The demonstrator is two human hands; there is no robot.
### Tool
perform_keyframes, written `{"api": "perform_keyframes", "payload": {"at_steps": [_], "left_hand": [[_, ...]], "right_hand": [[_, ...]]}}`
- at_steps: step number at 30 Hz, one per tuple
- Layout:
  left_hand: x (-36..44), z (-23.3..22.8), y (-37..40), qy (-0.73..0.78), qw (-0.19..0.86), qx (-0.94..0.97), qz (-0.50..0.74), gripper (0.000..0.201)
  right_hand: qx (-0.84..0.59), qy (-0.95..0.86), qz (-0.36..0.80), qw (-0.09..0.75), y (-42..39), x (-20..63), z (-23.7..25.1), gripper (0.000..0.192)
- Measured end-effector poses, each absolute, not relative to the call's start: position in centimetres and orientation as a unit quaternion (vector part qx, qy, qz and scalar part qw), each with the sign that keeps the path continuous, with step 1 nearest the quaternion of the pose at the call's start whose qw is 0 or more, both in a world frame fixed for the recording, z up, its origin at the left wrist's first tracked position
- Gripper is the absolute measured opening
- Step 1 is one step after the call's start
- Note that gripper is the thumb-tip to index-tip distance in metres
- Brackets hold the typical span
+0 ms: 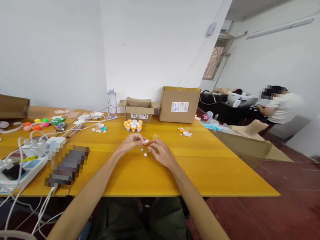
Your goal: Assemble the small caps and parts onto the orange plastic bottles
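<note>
My left hand is closed in a pinch on a small white-and-orange plastic part above the table. My right hand is close beside it, its fingers bent and drawn together near the part; whatever they pinch is too small to make out. Below and between the hands lies a small white piece, with other tiny white bits around it. Clear round pieces rest just beyond my fingers. Farther back, several white-and-orange capped pieces stand in a cluster.
An open carton and a taller cardboard box stand at the back, beside a water bottle. Small loose parts lie right. A power strip with tangled cables and a dark blurred device occupy the left. A person sits far right.
</note>
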State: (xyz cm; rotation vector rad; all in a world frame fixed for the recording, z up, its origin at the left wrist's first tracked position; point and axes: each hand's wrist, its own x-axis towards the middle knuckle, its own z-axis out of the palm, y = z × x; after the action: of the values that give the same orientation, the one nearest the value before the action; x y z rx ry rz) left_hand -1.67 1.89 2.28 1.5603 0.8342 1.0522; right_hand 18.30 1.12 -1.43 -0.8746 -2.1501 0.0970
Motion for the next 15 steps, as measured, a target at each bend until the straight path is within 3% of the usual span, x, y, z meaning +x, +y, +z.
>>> {"api": "perform_keyframes", "payload": {"at_steps": [7, 15], "left_hand": [[-1.6, 1.4, 2.5, 0.32, 0.524, 0.678, 0.403, 0.042], [-1.3, 1.0, 2.3, 0.344, 0.461, 0.734, 0.361, 0.037]], "right_hand": [[-0.382, -0.821, 0.032, 0.423, 1.7, 18.5, -1.9, 0.016], [-0.412, -0.812, 0.036, 0.411, 2.1, 18.9, -2.3, 0.014]]}}
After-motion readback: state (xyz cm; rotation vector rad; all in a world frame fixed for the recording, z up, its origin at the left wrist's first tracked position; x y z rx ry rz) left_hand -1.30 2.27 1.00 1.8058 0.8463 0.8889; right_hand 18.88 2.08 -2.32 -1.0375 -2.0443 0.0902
